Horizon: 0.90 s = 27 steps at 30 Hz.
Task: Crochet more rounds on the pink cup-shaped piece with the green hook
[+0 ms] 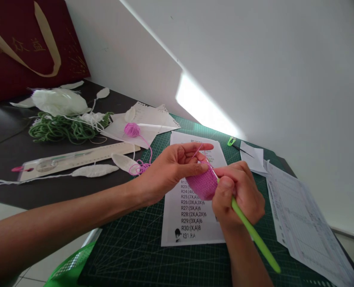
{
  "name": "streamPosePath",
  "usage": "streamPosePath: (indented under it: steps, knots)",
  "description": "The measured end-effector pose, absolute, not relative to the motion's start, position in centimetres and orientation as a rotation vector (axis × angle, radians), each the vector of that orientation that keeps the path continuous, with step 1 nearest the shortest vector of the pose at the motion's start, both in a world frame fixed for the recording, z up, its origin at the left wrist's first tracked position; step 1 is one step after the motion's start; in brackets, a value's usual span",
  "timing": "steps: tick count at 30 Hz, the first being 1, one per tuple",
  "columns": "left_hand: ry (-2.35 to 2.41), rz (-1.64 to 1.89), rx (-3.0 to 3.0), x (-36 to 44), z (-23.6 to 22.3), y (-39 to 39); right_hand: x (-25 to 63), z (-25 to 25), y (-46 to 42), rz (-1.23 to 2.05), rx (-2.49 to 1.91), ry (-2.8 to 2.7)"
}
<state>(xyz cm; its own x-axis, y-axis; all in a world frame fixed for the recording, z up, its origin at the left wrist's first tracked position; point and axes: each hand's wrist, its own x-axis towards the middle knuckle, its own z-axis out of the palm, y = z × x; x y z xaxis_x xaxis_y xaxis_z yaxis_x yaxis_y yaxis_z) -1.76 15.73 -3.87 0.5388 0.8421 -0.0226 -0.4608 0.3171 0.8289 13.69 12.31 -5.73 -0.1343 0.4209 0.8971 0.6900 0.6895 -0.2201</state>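
My left hand [179, 167] pinches the upper edge of a pink crochet piece [202, 185], its index finger stretched out with pink yarn running over it. In my right hand [239, 191] is a crochet hook [254, 235] with a thick lime-green handle. The hook's metal shaft meets the top edge of the crochet piece; its tip is hard to make out among the stitches. Loose pink yarn [139, 167] lies by my left wrist and leads back to a small pink yarn ball [131, 130]. Beneath my hands lies a printed pattern sheet [182, 235].
A green cutting mat [129, 251] covers the table's front. To the left lie a ruler [84, 159], white crocheted leaf shapes [94, 170], green yarn [66, 129] and a red bag [21, 48]. Paper sheets [305, 215] and a green clip [231, 141] are at right; a wall stands behind.
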Motion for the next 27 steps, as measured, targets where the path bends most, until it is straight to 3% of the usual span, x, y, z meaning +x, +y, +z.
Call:
streamPosePath:
  steps: [8, 17, 27]
  knots:
    - [0.521, 0.886, 0.96, -1.8, -3.7, 15.9, 14.4, -4.5, 11.8, -0.285, -0.88, -1.753]
    - [0.498, 0.858, 0.971, -1.8, -3.9, 16.0, 14.4, -4.2, 11.7, -0.019, -0.876, -1.665]
    - [0.473, 0.763, 0.954, -2.0, -3.7, 15.9, 14.3, -4.6, 11.7, -0.224, -0.963, -1.693]
